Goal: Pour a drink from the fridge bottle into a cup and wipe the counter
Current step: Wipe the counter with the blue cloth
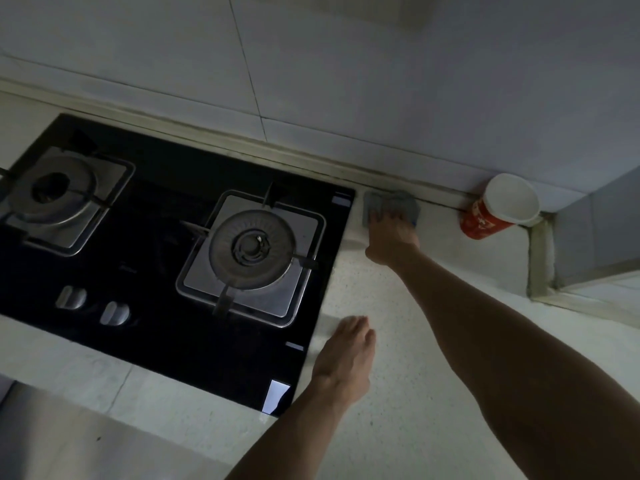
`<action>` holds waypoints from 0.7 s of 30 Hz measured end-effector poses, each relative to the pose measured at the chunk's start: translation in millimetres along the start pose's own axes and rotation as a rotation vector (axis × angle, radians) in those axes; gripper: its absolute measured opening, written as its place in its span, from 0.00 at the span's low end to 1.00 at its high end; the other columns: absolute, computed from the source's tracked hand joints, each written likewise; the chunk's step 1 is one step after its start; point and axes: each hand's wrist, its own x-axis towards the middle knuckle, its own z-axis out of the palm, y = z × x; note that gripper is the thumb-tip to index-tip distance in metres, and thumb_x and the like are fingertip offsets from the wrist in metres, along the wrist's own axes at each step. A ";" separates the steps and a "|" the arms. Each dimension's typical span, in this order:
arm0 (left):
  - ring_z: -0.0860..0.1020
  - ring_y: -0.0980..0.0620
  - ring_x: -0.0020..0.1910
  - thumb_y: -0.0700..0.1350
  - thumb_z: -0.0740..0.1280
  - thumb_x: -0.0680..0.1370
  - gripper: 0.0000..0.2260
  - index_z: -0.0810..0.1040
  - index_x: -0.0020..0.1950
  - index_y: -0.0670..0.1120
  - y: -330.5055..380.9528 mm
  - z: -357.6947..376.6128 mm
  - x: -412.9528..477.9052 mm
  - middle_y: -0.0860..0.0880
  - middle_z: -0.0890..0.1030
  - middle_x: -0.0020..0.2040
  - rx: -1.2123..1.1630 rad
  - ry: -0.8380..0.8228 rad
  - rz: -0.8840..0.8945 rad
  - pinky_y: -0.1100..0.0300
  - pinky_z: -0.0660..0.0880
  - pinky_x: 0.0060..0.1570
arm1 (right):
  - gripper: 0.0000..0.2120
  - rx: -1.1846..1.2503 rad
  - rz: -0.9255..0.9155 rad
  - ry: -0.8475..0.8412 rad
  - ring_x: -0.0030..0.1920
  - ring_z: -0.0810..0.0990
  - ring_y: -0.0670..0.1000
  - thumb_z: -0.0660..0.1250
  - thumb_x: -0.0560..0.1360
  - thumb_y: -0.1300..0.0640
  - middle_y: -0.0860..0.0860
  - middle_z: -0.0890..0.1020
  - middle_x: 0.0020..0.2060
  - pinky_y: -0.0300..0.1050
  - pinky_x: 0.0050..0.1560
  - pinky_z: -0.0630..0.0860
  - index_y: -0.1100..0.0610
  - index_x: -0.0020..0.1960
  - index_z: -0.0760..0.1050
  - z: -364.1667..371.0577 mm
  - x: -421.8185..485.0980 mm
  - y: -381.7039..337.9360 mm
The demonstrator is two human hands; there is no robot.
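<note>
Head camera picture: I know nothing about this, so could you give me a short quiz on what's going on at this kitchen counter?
1. True or false: the right hand presses a grey cloth on the counter, between the stove and the red cup.
2. Pick one: the left hand
A. grips the cup
B. is open and holds nothing, at the stove's right edge
C. turns a knob
3. Short answer: how many burners does the stove show?

Key: 1 true; 2 B; 3 two.
</note>
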 end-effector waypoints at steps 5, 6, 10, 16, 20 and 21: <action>0.49 0.43 0.80 0.39 0.64 0.79 0.32 0.53 0.80 0.39 0.1 3.6 -4.6 0.40 0.51 0.81 -0.097 0.035 -0.027 0.50 0.45 0.80 | 0.17 0.004 0.058 -0.003 0.48 0.77 0.53 0.67 0.73 0.58 0.53 0.77 0.45 0.48 0.62 0.72 0.61 0.61 0.72 5.2 -16.9 5.5; 0.49 0.44 0.81 0.39 0.63 0.80 0.31 0.53 0.80 0.40 0.5 5.1 -5.9 0.40 0.50 0.81 -0.122 0.054 -0.038 0.50 0.45 0.80 | 0.15 0.012 0.068 -0.014 0.47 0.77 0.53 0.67 0.73 0.58 0.53 0.76 0.44 0.48 0.61 0.72 0.60 0.59 0.74 5.6 -18.3 3.2; 0.50 0.43 0.81 0.43 0.60 0.82 0.29 0.52 0.80 0.39 6.2 10.4 -17.6 0.40 0.51 0.81 -0.145 0.117 -0.055 0.53 0.38 0.77 | 0.23 0.042 0.095 -0.023 0.58 0.74 0.57 0.67 0.73 0.54 0.56 0.76 0.54 0.51 0.69 0.65 0.62 0.65 0.70 10.6 -18.7 -6.9; 0.47 0.38 0.80 0.45 0.63 0.81 0.32 0.53 0.79 0.35 11.5 24.9 -45.5 0.36 0.49 0.81 0.007 0.067 0.012 0.50 0.31 0.72 | 0.42 0.067 0.050 -0.060 0.77 0.48 0.62 0.66 0.75 0.52 0.62 0.49 0.78 0.55 0.77 0.46 0.59 0.79 0.44 21.2 -20.9 -7.2; 0.47 0.38 0.80 0.47 0.62 0.81 0.32 0.52 0.79 0.35 9.4 30.7 -56.2 0.36 0.48 0.80 0.113 0.033 0.049 0.46 0.37 0.77 | 0.41 0.073 -0.025 -0.049 0.78 0.44 0.61 0.65 0.75 0.53 0.60 0.47 0.78 0.53 0.77 0.42 0.58 0.80 0.45 20.8 -19.6 -22.9; 0.50 0.37 0.80 0.47 0.62 0.81 0.31 0.55 0.79 0.35 7.3 36.8 -60.4 0.35 0.51 0.80 0.131 0.048 0.053 0.45 0.39 0.78 | 0.41 0.074 -0.044 -0.029 0.78 0.44 0.60 0.66 0.75 0.53 0.60 0.47 0.78 0.53 0.77 0.41 0.59 0.79 0.46 23.0 -20.0 -28.5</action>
